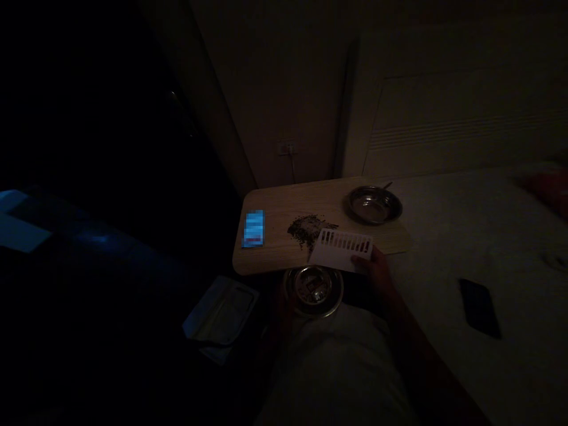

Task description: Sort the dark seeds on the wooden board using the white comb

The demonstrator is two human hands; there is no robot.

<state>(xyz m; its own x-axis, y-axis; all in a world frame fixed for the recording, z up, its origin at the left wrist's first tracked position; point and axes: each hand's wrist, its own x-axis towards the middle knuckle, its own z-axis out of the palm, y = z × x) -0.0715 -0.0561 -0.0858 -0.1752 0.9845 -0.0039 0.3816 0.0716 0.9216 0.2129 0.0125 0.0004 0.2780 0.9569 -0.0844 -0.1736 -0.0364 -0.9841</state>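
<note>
My right hand (377, 269) is closed on a white card (335, 258) with a row of narrow slots along its far edge, thumb on top. The card lies tilted at the near edge of a small wooden table (275, 201). Its far corner meets a loose pile of small dark and pale bits (308, 228), too dim to name. Below the table edge, my left hand (287, 302) grips the left side of a round metal bowl (338, 296). Dark bits and shiny reflections show inside it. Shadow hides most of the left fingers.
A lit phone (253, 228) lies at the table's left. A wide metal bowl (375, 205) with a spoon handle stands at the back right. A pale bag or packet (222, 310) is low on the left. A dark phone-like slab (479, 307) rests on the bed (444, 236).
</note>
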